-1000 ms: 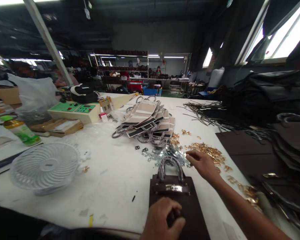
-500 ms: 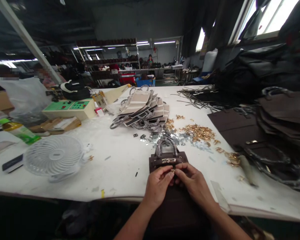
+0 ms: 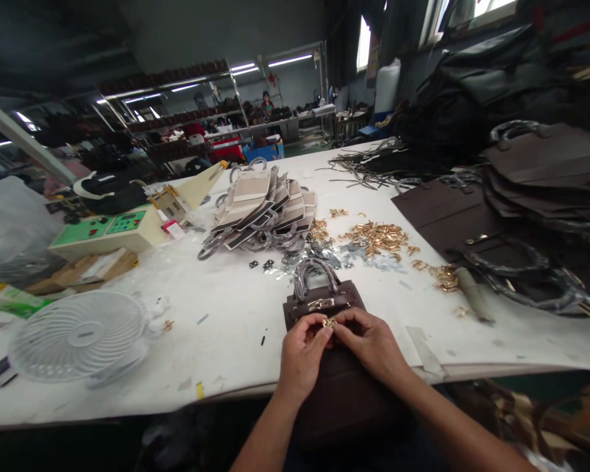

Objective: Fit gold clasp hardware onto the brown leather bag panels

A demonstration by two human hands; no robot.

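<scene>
A dark brown handbag point(image 3: 344, 293) lies at the table's front edge, its lower part hanging toward me. Clear wrap covers its upright handle, and a gold clasp point(image 3: 320, 304) sits on its top band. Over the bag, my left hand point(image 3: 302, 351) pinches a small gold metal fitting point(image 3: 329, 322) between thumb and fingers. From the other side, my right hand point(image 3: 368, 341) grips the same fitting with thumb and forefinger. The fitting's exact shape is too small to make out. Beyond the bag lie a pile of gold fittings point(image 3: 377, 236) and thin silver plates point(image 3: 295, 261).
A stack of beige bag panels point(image 3: 260, 203) with wrapped handles lies farther back. To the left are a white fan point(image 3: 81, 331) and a green-topped machine point(image 3: 105, 233). Brown bag pieces point(image 3: 437, 219) and a grey-green roll point(image 3: 473, 295) lie to the right. A person sits far back.
The view has turned and tilted, shifting the table's contents left. My hands stay together over the bag, and the gold fitting between my fingertips now shows more plainly.
</scene>
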